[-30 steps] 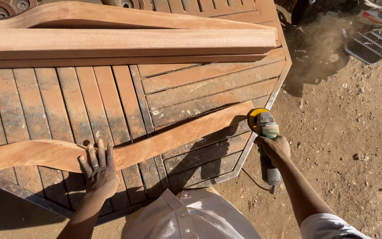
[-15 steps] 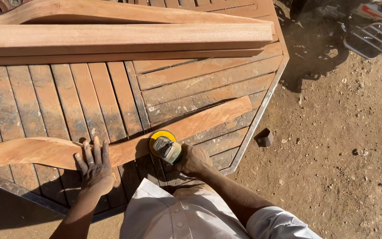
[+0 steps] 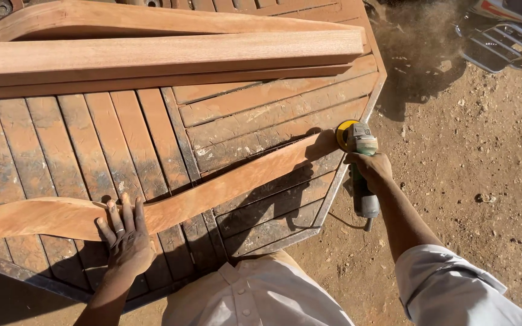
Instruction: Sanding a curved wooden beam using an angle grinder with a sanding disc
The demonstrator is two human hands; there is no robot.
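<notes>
A long curved wooden piece point(image 3: 225, 184) lies across a slatted wooden table point(image 3: 152, 133). My left hand point(image 3: 125, 238) presses flat on the piece, fingers spread, near the table's front edge. My right hand point(image 3: 373, 169) grips an angle grinder point(image 3: 360, 172) with a yellow disc point(image 3: 342, 134). The disc sits at the right end of the curved piece, by the table's right edge. The grinder's grey handle points down toward me, with a cable trailing from it.
Thick straight planks and another curved piece point(image 3: 164, 51) are stacked at the table's far side. Sandy ground point(image 3: 478, 199) lies to the right, with dust in the air at the top. A metal object point(image 3: 505, 39) stands at the top right.
My right hand swept the grinder from the right end to the middle of the curved piece and back to the right end. My left hand stayed pressed on the wood.
</notes>
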